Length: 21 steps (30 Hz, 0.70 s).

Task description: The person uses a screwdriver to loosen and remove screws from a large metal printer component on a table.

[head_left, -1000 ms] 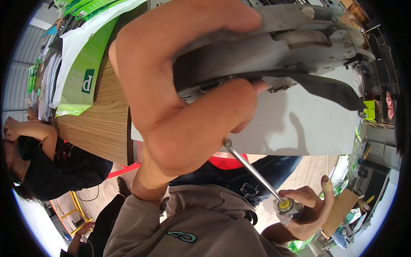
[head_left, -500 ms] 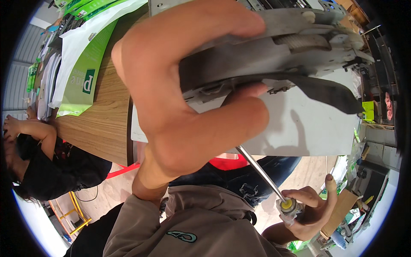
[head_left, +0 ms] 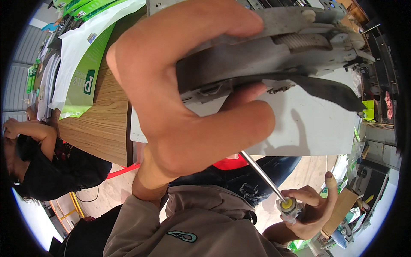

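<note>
My left hand [head_left: 158, 98] grips the near left end of a grey machine part [head_left: 239, 60] with a long curved edge. Its fingers lie over the top and its thumb side comes under the lower edge. A ribbed wheel [head_left: 302, 41] shows in the part's side, and a dark flap [head_left: 329, 94] juts from its lower right. Lower right, my right hand [head_left: 314, 214] is closed around the clear handle of a screwdriver [head_left: 265, 175], one finger sticking up. The steel shaft points up and left; my left hand hides its tip.
A light grey tabletop [head_left: 325, 132] lies below the part, beside a wood-grain table [head_left: 98, 137] with a green and white bag [head_left: 81, 81]. On the left another person in black [head_left: 60, 171] sits close by. Shelves [head_left: 381, 77] and a cardboard box [head_left: 340, 212] stand on the right.
My left hand has shifted slightly left at the knuckles, its lower part reaching a little further right. The screwdriver and my right hand look nearly unmoved.
</note>
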Each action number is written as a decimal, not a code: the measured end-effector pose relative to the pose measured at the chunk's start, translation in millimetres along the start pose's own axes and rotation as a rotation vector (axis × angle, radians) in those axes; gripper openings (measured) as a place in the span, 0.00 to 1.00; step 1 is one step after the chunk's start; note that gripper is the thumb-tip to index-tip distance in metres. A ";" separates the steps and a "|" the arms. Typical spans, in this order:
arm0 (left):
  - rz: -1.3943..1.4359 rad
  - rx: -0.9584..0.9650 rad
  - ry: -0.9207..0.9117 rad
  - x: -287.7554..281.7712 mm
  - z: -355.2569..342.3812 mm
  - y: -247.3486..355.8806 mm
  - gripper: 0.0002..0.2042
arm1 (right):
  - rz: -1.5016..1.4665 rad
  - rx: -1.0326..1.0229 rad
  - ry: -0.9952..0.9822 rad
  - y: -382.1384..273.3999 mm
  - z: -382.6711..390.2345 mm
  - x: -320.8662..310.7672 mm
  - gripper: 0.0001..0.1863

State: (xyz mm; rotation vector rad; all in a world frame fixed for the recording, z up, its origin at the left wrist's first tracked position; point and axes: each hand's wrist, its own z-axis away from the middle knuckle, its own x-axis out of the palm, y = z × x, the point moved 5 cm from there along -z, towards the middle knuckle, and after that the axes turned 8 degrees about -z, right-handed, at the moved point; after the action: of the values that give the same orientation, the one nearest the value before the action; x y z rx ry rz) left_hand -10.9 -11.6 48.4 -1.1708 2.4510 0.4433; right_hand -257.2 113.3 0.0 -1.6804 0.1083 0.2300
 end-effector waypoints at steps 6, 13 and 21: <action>-0.072 -0.060 -0.101 1.0 0.2 6.3 0.13 | 0.029 -0.028 -0.036 1.3 -4.9 1.8 0.58; -0.026 0.030 -0.040 1.6 -0.9 3.8 0.12 | -0.053 0.116 -0.005 11.8 -8.6 -8.1 0.56; 0.004 0.118 -0.079 5.3 -3.8 6.8 0.15 | -0.077 0.321 0.091 24.0 -18.5 -22.6 0.50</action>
State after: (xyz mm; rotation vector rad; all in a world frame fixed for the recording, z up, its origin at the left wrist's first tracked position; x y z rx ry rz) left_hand -20.1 -12.6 50.0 -1.0796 2.3772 0.3341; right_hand -282.6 90.6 -16.5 -1.3722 0.1403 0.0725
